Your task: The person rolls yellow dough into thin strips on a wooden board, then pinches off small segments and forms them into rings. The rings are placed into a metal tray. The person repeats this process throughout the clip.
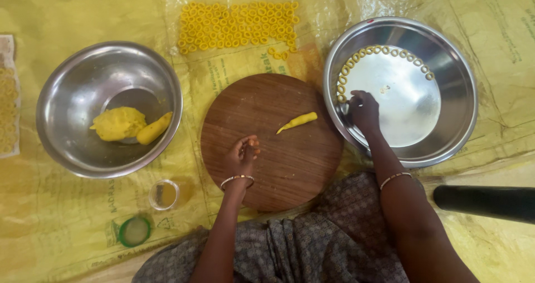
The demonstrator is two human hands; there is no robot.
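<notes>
- Round board (278, 149): dark reddish-brown wood, fine straight grain.
- Dough roll (298, 122) on it: bright yellow.
- Left bowl (67, 93): silver-grey steel; dough lump (118, 123) and dough log (154, 128) inside, both yellow, the log slightly deeper.
- Right bowl (446, 54): shiny silver; dough rings (384, 51) along its floor, pale yellow.
- Ring rows (237, 24) on the sheet: strong golden yellow.
- Ground sheet (67, 15): translucent yellow with faint green print.
- Small lid (134, 231): green rim.
- Garment (312, 238): grey-brown, small repeating pattern.
- Bangles, left wrist (236, 178) and right wrist (395, 177): gold-toned.
- Black cylinder (485, 202) at the right.
</notes>
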